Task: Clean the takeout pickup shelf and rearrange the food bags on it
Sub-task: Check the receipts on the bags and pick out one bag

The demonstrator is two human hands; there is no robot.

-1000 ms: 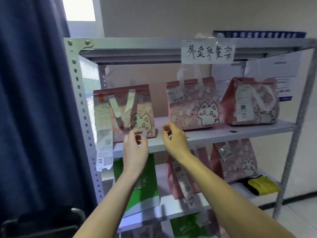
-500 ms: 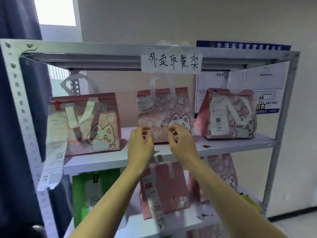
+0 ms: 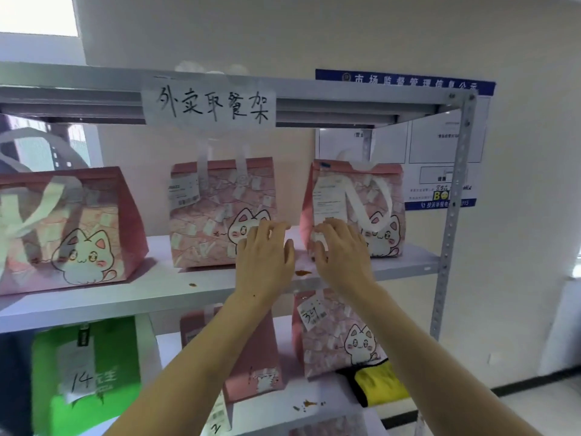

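Fingers (image 3: 276, 228) of left hand (image 3: 264, 259) spread loose over middle pink bag (image 3: 220, 212), right hand (image 3: 341, 253) fingers likewise against right pink bag (image 3: 355, 209) at three o'clock on shelf (image 3: 176, 291), gripping nothing.

Blue-headed notice board (image 3: 405, 81) on the cream wall (image 3: 345, 33), far right, partly hidden by the rack. White printed sheets (image 3: 440, 136) pinned below its header. Bright window (image 3: 37, 14) at far upper left. Dark skirting strip (image 3: 534, 379) low right, above pale floor (image 3: 540, 407).
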